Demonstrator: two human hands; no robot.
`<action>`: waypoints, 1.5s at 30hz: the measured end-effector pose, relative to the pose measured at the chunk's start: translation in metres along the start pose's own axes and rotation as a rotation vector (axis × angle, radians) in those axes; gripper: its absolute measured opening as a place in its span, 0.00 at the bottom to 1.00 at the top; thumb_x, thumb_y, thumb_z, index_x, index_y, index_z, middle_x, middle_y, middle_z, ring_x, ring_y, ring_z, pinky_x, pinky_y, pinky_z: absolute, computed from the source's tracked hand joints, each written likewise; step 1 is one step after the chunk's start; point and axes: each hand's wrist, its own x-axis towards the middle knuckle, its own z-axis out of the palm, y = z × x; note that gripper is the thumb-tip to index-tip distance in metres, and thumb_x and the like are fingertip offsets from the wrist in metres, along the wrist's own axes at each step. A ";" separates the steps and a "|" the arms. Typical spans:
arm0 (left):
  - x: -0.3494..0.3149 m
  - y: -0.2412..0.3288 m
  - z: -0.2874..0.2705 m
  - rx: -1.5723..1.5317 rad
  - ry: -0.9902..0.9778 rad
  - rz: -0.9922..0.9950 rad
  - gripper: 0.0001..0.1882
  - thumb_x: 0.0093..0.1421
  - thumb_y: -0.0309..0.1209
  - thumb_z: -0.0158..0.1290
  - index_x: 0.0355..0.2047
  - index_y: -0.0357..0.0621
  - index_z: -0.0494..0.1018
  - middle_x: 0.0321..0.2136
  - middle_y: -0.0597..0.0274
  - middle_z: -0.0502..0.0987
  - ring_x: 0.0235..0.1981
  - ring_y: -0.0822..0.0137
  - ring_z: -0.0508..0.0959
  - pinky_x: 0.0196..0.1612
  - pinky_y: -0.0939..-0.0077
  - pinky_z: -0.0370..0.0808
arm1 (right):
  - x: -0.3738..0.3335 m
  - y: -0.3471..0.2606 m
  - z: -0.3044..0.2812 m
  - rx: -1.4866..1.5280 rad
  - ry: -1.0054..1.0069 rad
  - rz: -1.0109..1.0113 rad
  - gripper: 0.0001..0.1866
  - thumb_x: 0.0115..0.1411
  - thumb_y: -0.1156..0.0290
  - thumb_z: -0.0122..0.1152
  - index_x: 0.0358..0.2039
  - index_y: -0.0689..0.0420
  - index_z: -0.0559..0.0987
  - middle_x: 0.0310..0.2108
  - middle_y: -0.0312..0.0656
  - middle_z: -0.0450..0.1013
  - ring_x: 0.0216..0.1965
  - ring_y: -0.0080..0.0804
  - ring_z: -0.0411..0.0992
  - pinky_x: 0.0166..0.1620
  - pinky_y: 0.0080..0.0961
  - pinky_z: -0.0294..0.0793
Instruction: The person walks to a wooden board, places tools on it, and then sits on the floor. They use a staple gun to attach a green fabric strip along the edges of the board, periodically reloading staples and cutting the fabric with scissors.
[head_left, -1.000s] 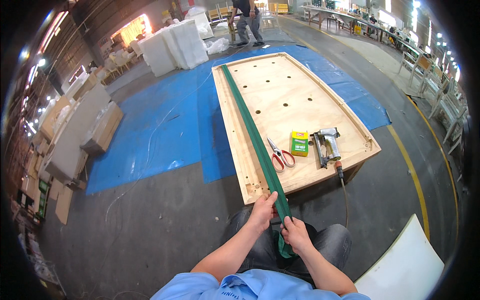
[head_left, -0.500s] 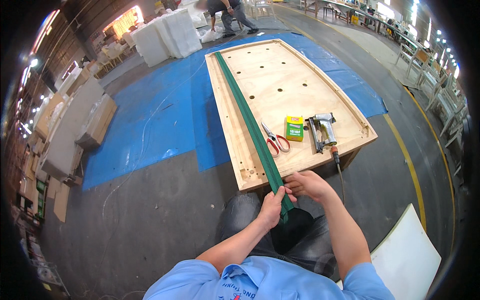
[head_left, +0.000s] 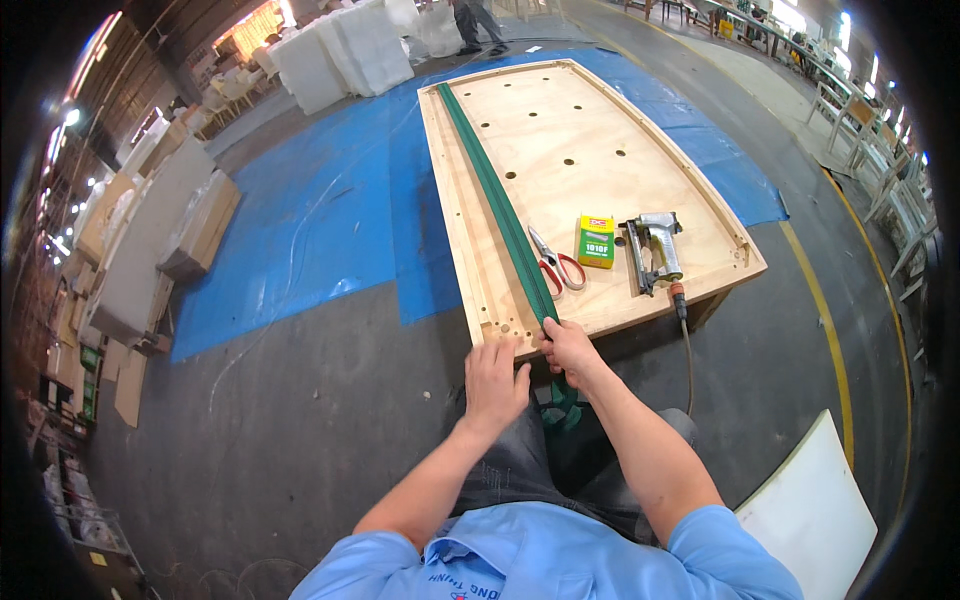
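A long green webbing strap point(head_left: 500, 205) lies stretched along the left side of a wooden panel point(head_left: 570, 135) with a raised rim and round holes. At the near edge my right hand point(head_left: 570, 352) is closed round the strap, and its loose end hangs down over my lap. My left hand point(head_left: 492, 388) rests on the panel's near left corner, fingers stretched out, holding nothing. Right of the strap lie scissors point(head_left: 548, 265) with red handles, a small yellow and green box point(head_left: 596, 243) and a silver staple gun point(head_left: 656, 250).
An air hose point(head_left: 688, 360) runs down from the staple gun. A blue sheet point(head_left: 290, 230) covers the floor under and beside the panel. A white board point(head_left: 815, 505) is at the lower right. Another person's legs point(head_left: 475, 25) stand at the far end, near white wrapped blocks point(head_left: 340, 65).
My left hand has let go of the strap and moved to the panel's near left corner. My right hand has taken hold of the strap. The far person has straightened up.
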 end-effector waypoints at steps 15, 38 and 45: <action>0.057 -0.040 0.009 0.150 -0.314 0.229 0.50 0.55 0.36 0.66 0.75 0.56 0.54 0.76 0.63 0.53 0.76 0.40 0.48 0.74 0.31 0.47 | -0.054 0.063 0.000 0.011 0.070 -0.076 0.19 0.77 0.58 0.47 0.30 0.56 0.75 0.20 0.30 0.66 0.20 0.19 0.61 0.24 0.22 0.61; 0.036 -0.057 0.018 0.285 -0.092 0.499 0.31 0.57 0.30 0.62 0.62 0.53 0.75 0.66 0.66 0.72 0.74 0.48 0.56 0.75 0.41 0.48 | -0.091 0.108 -0.001 -0.086 0.060 -0.081 0.19 0.77 0.59 0.48 0.31 0.58 0.74 0.22 0.31 0.66 0.23 0.20 0.62 0.28 0.23 0.63; 0.006 -0.034 0.005 -0.214 -0.026 0.334 0.23 0.56 0.22 0.60 0.53 0.39 0.77 0.51 0.50 0.78 0.57 0.46 0.75 0.60 0.54 0.73 | -0.078 0.122 -0.007 -0.180 0.122 -0.152 0.21 0.77 0.58 0.47 0.30 0.59 0.74 0.22 0.33 0.67 0.23 0.22 0.64 0.29 0.26 0.65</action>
